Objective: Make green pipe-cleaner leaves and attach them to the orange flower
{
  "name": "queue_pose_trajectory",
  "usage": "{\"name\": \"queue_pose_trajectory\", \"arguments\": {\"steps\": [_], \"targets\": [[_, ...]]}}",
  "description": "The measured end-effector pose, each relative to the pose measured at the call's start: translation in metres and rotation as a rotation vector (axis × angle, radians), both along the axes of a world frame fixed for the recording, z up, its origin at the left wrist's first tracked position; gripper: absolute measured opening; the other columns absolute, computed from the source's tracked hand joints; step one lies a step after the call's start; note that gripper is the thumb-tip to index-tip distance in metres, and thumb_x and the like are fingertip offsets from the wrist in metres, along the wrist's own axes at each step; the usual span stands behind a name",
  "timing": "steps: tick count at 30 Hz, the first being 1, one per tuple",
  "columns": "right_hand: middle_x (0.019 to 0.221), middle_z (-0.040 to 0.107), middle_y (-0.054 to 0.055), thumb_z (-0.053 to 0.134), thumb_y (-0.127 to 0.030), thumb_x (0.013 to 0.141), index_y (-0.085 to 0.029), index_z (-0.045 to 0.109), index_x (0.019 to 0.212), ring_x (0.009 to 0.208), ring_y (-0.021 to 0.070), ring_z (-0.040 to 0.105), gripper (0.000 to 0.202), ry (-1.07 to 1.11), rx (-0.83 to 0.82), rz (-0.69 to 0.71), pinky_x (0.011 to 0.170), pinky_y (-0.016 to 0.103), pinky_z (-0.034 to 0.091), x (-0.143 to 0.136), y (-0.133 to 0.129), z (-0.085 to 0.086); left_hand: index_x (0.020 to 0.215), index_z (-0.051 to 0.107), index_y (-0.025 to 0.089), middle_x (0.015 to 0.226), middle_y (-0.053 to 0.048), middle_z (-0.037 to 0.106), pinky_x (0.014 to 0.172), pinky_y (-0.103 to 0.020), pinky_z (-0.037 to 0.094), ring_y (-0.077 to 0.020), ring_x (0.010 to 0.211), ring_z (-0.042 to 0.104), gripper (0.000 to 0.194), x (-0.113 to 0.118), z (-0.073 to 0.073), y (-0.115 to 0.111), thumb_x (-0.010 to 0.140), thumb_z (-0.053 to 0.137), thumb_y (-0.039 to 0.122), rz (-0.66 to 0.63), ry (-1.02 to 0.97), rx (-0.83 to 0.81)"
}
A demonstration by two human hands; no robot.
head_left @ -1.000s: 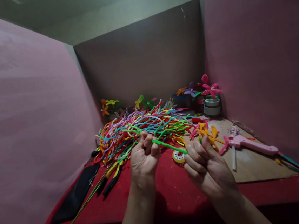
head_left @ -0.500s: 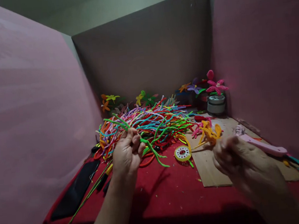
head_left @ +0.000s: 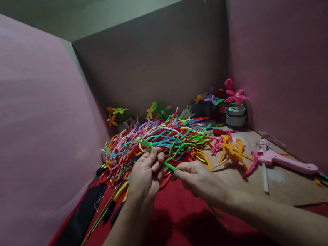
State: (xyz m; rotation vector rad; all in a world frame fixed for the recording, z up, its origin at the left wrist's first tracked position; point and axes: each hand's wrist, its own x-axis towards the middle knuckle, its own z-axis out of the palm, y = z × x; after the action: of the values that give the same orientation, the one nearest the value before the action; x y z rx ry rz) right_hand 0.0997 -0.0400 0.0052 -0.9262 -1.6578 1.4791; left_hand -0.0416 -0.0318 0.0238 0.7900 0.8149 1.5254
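Note:
My left hand [head_left: 148, 171] is closed around a bundle of green pipe cleaners [head_left: 169, 165], whose far ends poke out above the fingers. My right hand [head_left: 196, 178] pinches the same green stems a little nearer to me, so a short stretch shows between both hands. Some green ends come out below the right palm. Just beyond the hands lies a big heap of many-coloured pipe cleaners [head_left: 153, 135]. The tape roll is hidden behind my right hand.
Right of the hands, orange pipe-cleaner pieces [head_left: 232, 151] and a pink glue gun [head_left: 289, 163] rest on cardboard [head_left: 286, 192]. A black flat object [head_left: 77, 220] and thin green stems [head_left: 95, 224] lie left. Pipe-cleaner flowers [head_left: 237, 96] stand behind; pink walls [head_left: 286, 68] flank the red cloth [head_left: 180, 229].
My right hand has moved left from over the cardboard and now grips the green pipe cleaners beside my left hand. The glue gun has come into fuller view.

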Motion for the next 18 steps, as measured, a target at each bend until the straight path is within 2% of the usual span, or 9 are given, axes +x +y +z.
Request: {"name": "queue_pose_trajectory", "arguments": {"steps": [3, 7, 11, 15, 18], "targets": [[0.040, 0.031, -0.009, 0.044, -0.022, 0.077, -0.016, 0.053, 0.067, 0.035, 0.0043, 0.025, 0.015, 0.071, -0.109, 0.023, 0.036, 0.019, 0.019, -0.003, 0.004, -0.003, 0.071, 0.054, 0.010, 0.053, 0.004, 0.046, 0.027, -0.011, 0.026, 0.0004, 0.031, 0.027, 0.013, -0.011, 0.002, 0.019, 0.082, 0.048, 0.011, 0.030, -0.033, 0.018], [0.038, 0.027, -0.010, 0.046, -0.030, 0.077, -0.017, 0.050, 0.063, 0.031, 0.0041, 0.021, 0.020, 0.197, -0.202, 0.024, 0.032, 0.018, 0.016, -0.007, 0.010, -0.003, 0.072, 0.054, 0.010, 0.052, 0.003, 0.047, 0.028, -0.011, 0.028, -0.0004, 0.031, 0.030, 0.014, -0.019, 0.003, 0.040, 0.083, 0.046, 0.010, 0.050, -0.048, 0.060], [0.035, 0.025, -0.012, 0.048, -0.031, 0.075, -0.017, 0.049, 0.060, 0.028, 0.0034, 0.016, 0.020, 0.300, -0.305, 0.010, 0.029, 0.018, 0.014, -0.009, 0.020, -0.011, 0.071, 0.054, 0.010, 0.052, 0.003, 0.047, 0.028, -0.012, 0.027, -0.0009, 0.031, 0.031, 0.014, -0.026, 0.008, 0.057, 0.082, 0.046, 0.009, 0.158, -0.019, 0.052], [0.034, 0.024, -0.012, 0.046, -0.028, 0.074, -0.017, 0.051, 0.062, 0.028, 0.0033, 0.014, 0.017, 0.362, -0.377, -0.011, 0.029, 0.018, 0.011, -0.001, 0.033, -0.026, 0.069, 0.051, 0.013, 0.047, 0.007, 0.040, 0.029, -0.010, 0.025, 0.0001, 0.030, 0.029, 0.014, -0.048, 0.019, 0.074, 0.082, 0.045, 0.010, 0.308, -0.026, 0.133], [0.035, 0.023, -0.012, 0.049, -0.032, 0.076, -0.016, 0.052, 0.066, 0.029, 0.0033, 0.014, 0.019, 0.488, -0.369, -0.021, 0.030, 0.018, 0.011, 0.007, 0.042, -0.032, 0.074, 0.052, 0.016, 0.051, 0.007, 0.047, 0.032, -0.010, 0.027, 0.0004, 0.030, 0.031, 0.011, -0.059, 0.017, 0.079, 0.081, 0.045, 0.012, 0.372, -0.007, 0.137]]}}
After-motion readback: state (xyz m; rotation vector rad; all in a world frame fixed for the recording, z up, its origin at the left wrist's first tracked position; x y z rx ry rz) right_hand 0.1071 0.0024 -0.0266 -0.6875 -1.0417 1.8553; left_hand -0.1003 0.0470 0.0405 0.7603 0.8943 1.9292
